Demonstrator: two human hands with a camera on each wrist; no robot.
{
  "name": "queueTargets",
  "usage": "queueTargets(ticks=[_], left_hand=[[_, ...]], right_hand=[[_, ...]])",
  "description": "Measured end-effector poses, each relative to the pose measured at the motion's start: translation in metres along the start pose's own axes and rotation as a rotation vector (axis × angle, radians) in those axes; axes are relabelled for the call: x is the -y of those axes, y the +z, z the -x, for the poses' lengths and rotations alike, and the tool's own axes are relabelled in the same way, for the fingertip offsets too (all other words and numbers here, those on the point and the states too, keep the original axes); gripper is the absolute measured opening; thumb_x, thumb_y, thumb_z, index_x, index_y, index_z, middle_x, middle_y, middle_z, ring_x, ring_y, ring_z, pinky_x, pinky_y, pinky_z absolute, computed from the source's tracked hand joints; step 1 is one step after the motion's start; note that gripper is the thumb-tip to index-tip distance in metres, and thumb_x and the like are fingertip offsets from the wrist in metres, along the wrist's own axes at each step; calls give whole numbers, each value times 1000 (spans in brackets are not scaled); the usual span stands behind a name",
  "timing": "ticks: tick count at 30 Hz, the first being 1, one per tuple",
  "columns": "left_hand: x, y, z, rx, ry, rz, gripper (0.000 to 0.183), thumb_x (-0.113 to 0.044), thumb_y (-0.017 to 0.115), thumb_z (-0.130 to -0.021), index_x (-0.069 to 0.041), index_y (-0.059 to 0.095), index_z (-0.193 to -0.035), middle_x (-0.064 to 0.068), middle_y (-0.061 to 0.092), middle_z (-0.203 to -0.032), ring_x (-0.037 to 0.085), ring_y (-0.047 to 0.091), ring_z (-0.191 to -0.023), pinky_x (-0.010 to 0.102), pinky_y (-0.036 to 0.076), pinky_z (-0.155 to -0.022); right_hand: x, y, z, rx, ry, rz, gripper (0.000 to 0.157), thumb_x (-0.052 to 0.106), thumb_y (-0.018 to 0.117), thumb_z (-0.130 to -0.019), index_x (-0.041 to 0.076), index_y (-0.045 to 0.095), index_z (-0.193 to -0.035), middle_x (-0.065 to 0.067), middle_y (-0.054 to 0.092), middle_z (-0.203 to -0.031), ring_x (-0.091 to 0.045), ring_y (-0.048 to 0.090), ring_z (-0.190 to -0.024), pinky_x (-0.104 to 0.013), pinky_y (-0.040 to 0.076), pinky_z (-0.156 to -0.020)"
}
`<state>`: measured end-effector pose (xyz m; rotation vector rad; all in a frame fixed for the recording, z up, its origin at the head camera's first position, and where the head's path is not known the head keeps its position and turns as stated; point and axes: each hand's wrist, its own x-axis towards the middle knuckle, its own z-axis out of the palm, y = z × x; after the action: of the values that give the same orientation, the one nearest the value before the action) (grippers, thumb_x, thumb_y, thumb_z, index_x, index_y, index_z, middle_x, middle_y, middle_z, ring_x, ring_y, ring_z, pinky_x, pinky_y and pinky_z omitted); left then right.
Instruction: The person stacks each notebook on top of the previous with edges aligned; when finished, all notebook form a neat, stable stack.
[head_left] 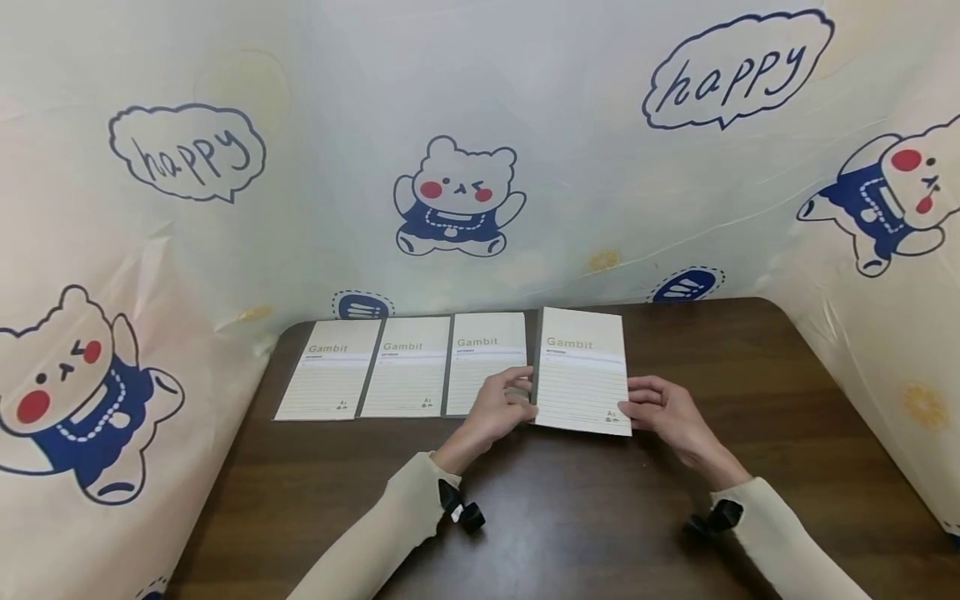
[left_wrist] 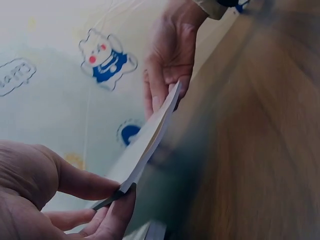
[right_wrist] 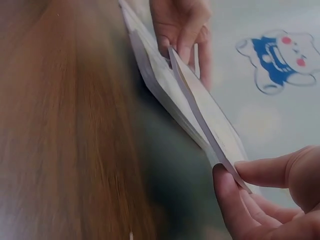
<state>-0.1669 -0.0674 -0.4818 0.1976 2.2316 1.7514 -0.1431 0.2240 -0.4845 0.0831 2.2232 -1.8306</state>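
Note:
A notebook marked "Gambit" (head_left: 581, 379), with a pale cover and dark spine, is held between both hands. My left hand (head_left: 501, 402) pinches its spine edge, thumb on top and fingers beneath, as the left wrist view shows. On the opposite edge, my right hand (head_left: 667, 412) pinches the notebook (right_wrist: 200, 105) between thumb and fingers. It sits raised off the table, slightly tilted. Three matching notebooks lie in a row to its left: the far-left one (head_left: 327, 383), the middle one (head_left: 405, 383) and the nearest one (head_left: 487, 329), partly covered by my left hand.
The dark wooden table (head_left: 570, 517) has rounded back corners. Behind it and at both sides hangs a pale curtain (head_left: 585, 183) printed with bears and "happy" bubbles. Black wrist straps (head_left: 461, 504) sit over the cream sleeves (head_left: 375, 533).

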Motion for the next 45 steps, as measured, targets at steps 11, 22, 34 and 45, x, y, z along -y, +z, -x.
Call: queueTargets(ticks=[11, 22, 34, 45], left_hand=[[17, -50, 13, -120, -55, -97, 59, 3, 73, -84, 0, 62, -142, 22, 67, -127, 30, 78, -97, 32, 60, -73], [30, -86, 17, -249, -89, -184, 56, 4, 73, -82, 2, 65, -138, 22, 69, -123, 32, 78, -96, 29, 58, -67], [35, -105, 15, -329, -112, -302, 50, -2, 75, -86, 1, 67, -135, 22, 70, -123, 35, 73, -108, 39, 62, -81], [42, -107, 13, -321, -146, -312, 49, -4, 74, -90, -2, 65, -139, 20, 70, -127, 34, 72, -111, 40, 61, -87]], right_hand=[[9, 52, -33, 51, -14, 61, 46, 6, 73, -97, -9, 55, -137, -28, 71, -120, -11, 73, -89, -30, 64, -77], [15, 95, -66, 65, -4, 53, 42, 3, 75, -93, -6, 61, -132, -24, 73, -113, -15, 74, -87, -32, 65, -76], [21, 119, -79, 20, -47, 178, 39, 9, 80, -91, 0, 68, -127, -19, 73, -113, -18, 74, -86, -33, 64, -77], [14, 124, -80, -70, -111, 343, 40, 17, 84, -89, 4, 75, -125, -10, 79, -103, -15, 73, -85, -22, 54, -70]])
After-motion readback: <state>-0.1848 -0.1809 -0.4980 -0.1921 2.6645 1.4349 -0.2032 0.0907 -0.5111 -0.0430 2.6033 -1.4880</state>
